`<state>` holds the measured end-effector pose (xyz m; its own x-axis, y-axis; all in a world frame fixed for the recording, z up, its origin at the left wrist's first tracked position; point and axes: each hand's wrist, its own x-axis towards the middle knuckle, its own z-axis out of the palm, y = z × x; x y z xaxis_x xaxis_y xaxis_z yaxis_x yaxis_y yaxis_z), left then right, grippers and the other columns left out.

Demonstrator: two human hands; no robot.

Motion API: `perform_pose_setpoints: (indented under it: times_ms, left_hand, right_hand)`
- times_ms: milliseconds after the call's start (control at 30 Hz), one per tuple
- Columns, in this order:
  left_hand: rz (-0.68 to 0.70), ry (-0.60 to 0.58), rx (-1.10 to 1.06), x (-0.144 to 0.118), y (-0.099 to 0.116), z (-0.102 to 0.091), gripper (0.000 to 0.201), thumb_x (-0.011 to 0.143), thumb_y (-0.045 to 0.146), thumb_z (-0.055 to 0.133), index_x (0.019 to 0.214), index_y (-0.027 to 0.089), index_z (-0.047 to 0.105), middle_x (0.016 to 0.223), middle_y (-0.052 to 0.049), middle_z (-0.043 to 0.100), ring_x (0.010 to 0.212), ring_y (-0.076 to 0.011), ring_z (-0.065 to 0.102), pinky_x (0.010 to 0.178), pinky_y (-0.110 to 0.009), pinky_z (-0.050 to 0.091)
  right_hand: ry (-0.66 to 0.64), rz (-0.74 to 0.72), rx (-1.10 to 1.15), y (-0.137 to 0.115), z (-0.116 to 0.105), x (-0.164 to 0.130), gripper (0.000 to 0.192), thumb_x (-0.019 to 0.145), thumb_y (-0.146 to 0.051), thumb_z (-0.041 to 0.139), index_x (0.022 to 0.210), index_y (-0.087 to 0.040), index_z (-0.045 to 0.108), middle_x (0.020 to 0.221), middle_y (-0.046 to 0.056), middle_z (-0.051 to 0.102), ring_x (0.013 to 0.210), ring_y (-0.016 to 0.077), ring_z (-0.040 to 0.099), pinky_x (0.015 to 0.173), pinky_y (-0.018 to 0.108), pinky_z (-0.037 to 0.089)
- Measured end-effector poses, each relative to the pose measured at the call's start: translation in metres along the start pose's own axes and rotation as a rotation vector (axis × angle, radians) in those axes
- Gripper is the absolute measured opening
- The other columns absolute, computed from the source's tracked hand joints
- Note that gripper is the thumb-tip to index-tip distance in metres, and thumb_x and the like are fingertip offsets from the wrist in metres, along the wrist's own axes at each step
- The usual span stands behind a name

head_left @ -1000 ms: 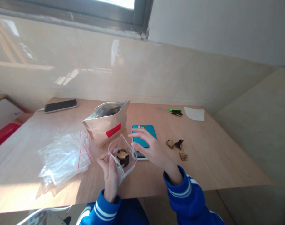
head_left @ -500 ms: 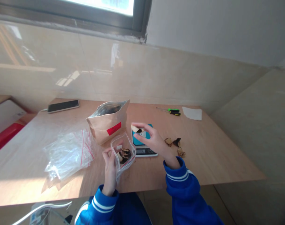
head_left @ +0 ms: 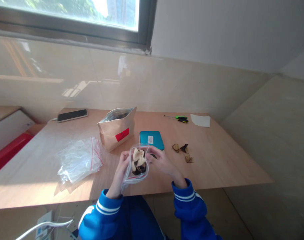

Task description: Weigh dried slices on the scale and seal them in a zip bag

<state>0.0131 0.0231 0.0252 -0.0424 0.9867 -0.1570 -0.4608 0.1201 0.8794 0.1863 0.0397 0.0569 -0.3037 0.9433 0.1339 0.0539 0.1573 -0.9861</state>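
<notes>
Both hands, left [head_left: 122,168] & right [head_left: 159,160], pinch my small zip bag [head_left: 137,165] w/ dried slices just near of the teal scale [head_left: 152,140]; tilted mouth could spill pcs if grip slips.

Phone [head_left: 72,115], screwdriver [head_left: 179,118], paper scrap [head_left: 200,120]

left hand [head_left: 122,168]: raised, fingers curled, pinching | right hand [head_left: 161,162]: raised opposite, fingers pinching | forearms angled inward, blue sleeves
</notes>
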Motion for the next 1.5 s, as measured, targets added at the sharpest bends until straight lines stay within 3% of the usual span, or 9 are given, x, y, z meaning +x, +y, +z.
perform_pose_setpoints:
  times_ms: [133,267,433,533,633,800,1167,1367,1500]
  left_hand:
    - [0.026,-0.026,0.058,-0.006,0.012,0.0,0.038,0.077,0.05,0.066,0.1,0.02,0.065,0.115,-0.008,0.068,0.11,-0.0248,0.061,0.097,-0.039,0.046]
    - [0.065,-0.167,0.06,-0.019,0.02,-0.005,0.052,0.085,0.059,0.05,0.113,0.018,0.066,0.122,-0.011,0.067,0.117,-0.0273,0.058,0.104,-0.043,0.041]
    - [0.243,0.026,0.371,-0.024,0.017,-0.001,0.034,0.08,0.048,0.064,0.093,0.018,0.073,0.097,-0.006,0.074,0.096,-0.0231,0.065,0.089,-0.032,0.048]
    - [0.315,0.186,0.392,-0.024,0.015,0.007,0.032,0.083,0.049,0.06,0.091,0.021,0.073,0.095,-0.004,0.074,0.092,-0.0208,0.065,0.084,-0.029,0.049]
    - [0.343,0.149,0.46,-0.026,0.019,0.013,0.028,0.082,0.046,0.063,0.092,0.022,0.074,0.091,-0.003,0.074,0.086,-0.0193,0.066,0.08,-0.027,0.05]
    - [0.34,0.192,0.485,-0.03,0.033,0.013,0.026,0.079,0.044,0.066,0.081,0.02,0.073,0.066,0.001,0.066,0.06,-0.0138,0.058,0.058,-0.023,0.046]
    - [0.214,0.004,0.349,-0.031,0.044,0.023,0.026,0.079,0.044,0.064,0.083,0.019,0.063,0.078,0.0,0.065,0.072,-0.0146,0.06,0.061,-0.022,0.046]
    - [0.288,0.069,0.274,-0.029,0.047,0.031,0.023,0.081,0.042,0.063,0.083,0.019,0.062,0.082,-0.001,0.066,0.081,-0.0147,0.06,0.076,-0.024,0.046]
    - [0.292,0.166,0.228,-0.034,0.052,0.038,0.029,0.083,0.048,0.059,0.077,0.019,0.057,0.066,0.004,0.055,0.061,-0.0105,0.05,0.059,-0.021,0.04]
  right_hand:
    - [0.377,-0.069,0.071,0.001,0.013,-0.002,0.025,0.082,-0.045,0.066,0.082,-0.02,0.067,0.082,0.002,0.071,0.08,0.0165,0.066,0.076,0.028,0.053]
    - [0.68,-0.119,0.049,0.004,0.015,-0.006,0.026,0.084,-0.045,0.063,0.082,-0.019,0.066,0.079,0.002,0.071,0.077,0.0174,0.066,0.071,0.029,0.052]
    - [0.716,-0.093,-0.032,0.007,0.018,-0.018,0.031,0.089,-0.047,0.055,0.092,-0.019,0.069,0.098,0.008,0.075,0.091,0.0221,0.069,0.08,0.035,0.054]
    - [0.606,-0.099,-0.17,0.004,0.025,-0.027,0.033,0.094,-0.043,0.049,0.107,-0.022,0.071,0.111,0.008,0.073,0.101,0.0234,0.067,0.088,0.038,0.052]
    - [0.52,-0.154,-0.324,0.0,0.028,-0.033,0.03,0.094,-0.039,0.051,0.109,-0.024,0.071,0.112,0.008,0.073,0.101,0.0235,0.068,0.089,0.038,0.051]
    - [0.85,-0.072,-0.236,-0.003,0.02,-0.037,0.037,0.091,-0.048,0.052,0.094,-0.017,0.072,0.091,0.01,0.076,0.082,0.0244,0.071,0.073,0.035,0.056]
    - [0.92,-0.135,-0.07,-0.018,0.018,-0.041,0.033,0.082,-0.05,0.062,0.083,-0.017,0.063,0.067,0.002,0.067,0.058,0.017,0.064,0.057,0.029,0.052]
    - [0.835,-0.17,-0.137,-0.023,0.02,-0.039,0.026,0.087,-0.045,0.058,0.087,-0.019,0.062,0.086,0.006,0.071,0.081,0.0194,0.067,0.073,0.032,0.054]
    - [0.983,-0.192,-0.128,-0.027,0.025,-0.042,0.027,0.088,-0.046,0.056,0.082,-0.02,0.058,0.066,0.001,0.064,0.058,0.0153,0.061,0.056,0.027,0.051]
